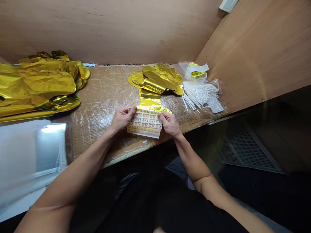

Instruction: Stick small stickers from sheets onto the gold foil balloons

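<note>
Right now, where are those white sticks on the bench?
In the head view, the white sticks lie toward the right end of the wooden bench, just right of the gold foil balloon and below a yellow foil roll.

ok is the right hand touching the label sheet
Touching. The head view shows the right hand with its fingers lying over the right edge of the printed label sheet.

Gold foil balloon (160,79), red-patterned label sheet (145,123)
</note>
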A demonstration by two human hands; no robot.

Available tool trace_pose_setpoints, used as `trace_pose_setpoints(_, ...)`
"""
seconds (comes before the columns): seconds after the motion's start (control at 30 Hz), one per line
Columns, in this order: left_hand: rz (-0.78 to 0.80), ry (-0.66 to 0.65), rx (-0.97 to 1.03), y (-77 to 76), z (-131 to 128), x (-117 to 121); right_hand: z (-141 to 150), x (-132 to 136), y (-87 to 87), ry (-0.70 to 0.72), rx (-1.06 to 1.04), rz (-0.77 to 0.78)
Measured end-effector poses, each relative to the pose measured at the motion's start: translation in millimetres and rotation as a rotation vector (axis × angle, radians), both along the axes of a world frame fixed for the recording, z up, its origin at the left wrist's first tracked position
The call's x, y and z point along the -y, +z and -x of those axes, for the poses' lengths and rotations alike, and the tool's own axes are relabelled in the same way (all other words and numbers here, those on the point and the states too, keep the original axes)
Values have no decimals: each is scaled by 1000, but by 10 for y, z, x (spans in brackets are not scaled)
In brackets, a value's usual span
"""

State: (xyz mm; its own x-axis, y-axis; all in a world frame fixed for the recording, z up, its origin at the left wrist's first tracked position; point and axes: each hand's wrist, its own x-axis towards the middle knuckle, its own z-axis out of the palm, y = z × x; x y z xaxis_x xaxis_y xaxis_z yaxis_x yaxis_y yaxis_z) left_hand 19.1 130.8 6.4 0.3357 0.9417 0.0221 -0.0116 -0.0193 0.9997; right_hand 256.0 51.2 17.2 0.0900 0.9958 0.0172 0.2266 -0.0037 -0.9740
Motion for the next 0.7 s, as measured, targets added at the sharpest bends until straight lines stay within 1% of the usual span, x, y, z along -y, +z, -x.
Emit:
trace_pose_setpoints(0.1,115,-36,48,6,-43,27,50,46,-64,-79,37,-2)
trace_pose_setpoints(0.17,182,-42,82,9,-64,48,40,69,-89,-55,4,49)
trace_pose_setpoints(0.23,210,-41,96,5,-71,60,0,82,-90,7,-34,94)
trace_pose_setpoints(0.37,170,-101,60,-9,-62,59,-98,80,-37,89,-119,122)
trace_pose_setpoints(0.43,141,-139,35,-14,-61,59,-127,79,-3,110,-105,121)
trace_pose_setpoints(0.63,75,-186,-2,-57,-84,84,-91,47,38,137,189,35)
trace_pose_setpoints(0.7,36,-192,-22,-81,-90,93,-54,15,34,159,221,11)
